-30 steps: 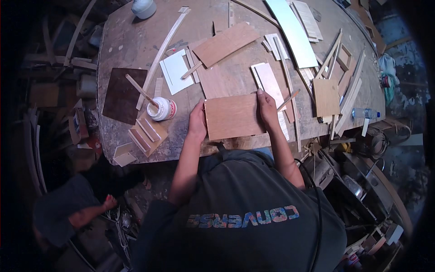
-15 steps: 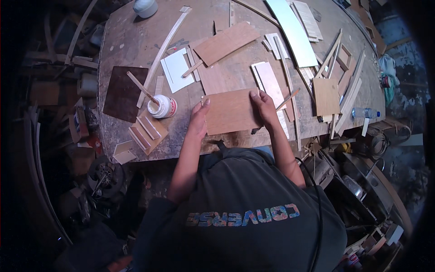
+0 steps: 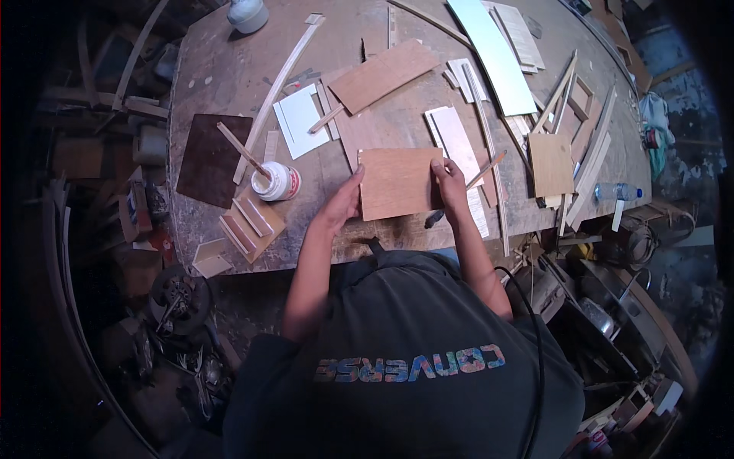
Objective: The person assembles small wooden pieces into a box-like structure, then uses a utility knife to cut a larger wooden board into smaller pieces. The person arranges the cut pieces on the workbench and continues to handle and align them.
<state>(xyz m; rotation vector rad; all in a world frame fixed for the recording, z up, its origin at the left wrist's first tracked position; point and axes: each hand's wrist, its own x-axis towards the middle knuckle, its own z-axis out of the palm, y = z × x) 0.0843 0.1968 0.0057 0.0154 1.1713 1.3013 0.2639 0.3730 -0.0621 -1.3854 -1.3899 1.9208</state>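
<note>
Brown board (image 3: pixel 401 183) raised over table (image 3: pixel 229 76) near edge, clamped in right hand (image 3: pixel 453 188), left hand (image 3: pixel 339 206) at opposite side (closure: cannot tell). Likely risk: tilt or drop from uneven hold.

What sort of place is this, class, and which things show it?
Probably a woodworking shop: a worn worktable scattered with wooden strips, a white tub with a stick in it, and a flat wooden board in the right hand.
</note>
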